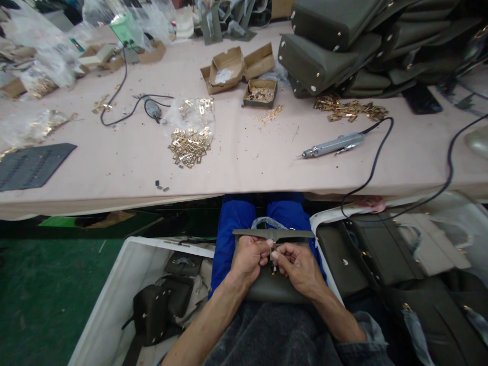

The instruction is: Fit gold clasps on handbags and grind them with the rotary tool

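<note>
The left hand (248, 258) and right hand (299, 267) are close together over an olive handbag (282, 291) on the blue-trousered lap (229, 229), fingers (286, 249) pinching what seems a strap tab (272, 254). On the surface (244, 170) lie an electric screwdriver (335, 144), gold metal plates (189, 147) and stacked handbags (324, 63); a white bin (109, 292) holds bags (150, 310).

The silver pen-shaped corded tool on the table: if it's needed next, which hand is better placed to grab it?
Probably the right hand: the tool lies forward on that side. The left hand is farther off; both are busy at the dark olive bag.
</note>
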`<state>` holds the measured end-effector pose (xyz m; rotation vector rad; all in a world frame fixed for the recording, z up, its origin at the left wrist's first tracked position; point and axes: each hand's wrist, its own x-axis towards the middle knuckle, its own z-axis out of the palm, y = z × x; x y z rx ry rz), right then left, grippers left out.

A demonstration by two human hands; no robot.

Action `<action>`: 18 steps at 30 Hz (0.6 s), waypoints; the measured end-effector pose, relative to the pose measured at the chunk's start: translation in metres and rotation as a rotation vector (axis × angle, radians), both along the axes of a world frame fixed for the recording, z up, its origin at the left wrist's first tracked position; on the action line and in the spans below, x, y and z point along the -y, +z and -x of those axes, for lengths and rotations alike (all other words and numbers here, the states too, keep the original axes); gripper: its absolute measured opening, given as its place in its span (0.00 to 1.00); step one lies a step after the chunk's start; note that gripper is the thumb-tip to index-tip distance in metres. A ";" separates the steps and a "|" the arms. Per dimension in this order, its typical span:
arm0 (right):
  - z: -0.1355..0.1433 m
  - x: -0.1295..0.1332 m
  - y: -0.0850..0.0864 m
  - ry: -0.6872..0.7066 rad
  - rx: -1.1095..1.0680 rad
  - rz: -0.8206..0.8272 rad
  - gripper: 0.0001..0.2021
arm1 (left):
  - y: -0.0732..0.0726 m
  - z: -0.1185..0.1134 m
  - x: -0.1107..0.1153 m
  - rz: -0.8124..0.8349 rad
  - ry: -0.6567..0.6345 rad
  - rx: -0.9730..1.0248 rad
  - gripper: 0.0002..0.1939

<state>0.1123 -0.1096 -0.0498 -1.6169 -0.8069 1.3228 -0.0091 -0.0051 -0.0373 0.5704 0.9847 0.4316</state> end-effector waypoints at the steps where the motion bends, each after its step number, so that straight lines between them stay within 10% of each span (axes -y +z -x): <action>1: 0.000 0.000 0.000 0.000 0.006 -0.001 0.18 | 0.001 0.001 0.001 -0.006 -0.024 -0.017 0.16; 13: 0.006 0.001 0.002 -0.011 0.069 0.009 0.18 | -0.009 -0.001 0.006 -0.079 -0.026 -0.120 0.22; 18: 0.006 0.005 0.014 -0.055 0.459 -0.222 0.08 | -0.004 -0.005 0.009 -0.084 0.019 -0.166 0.19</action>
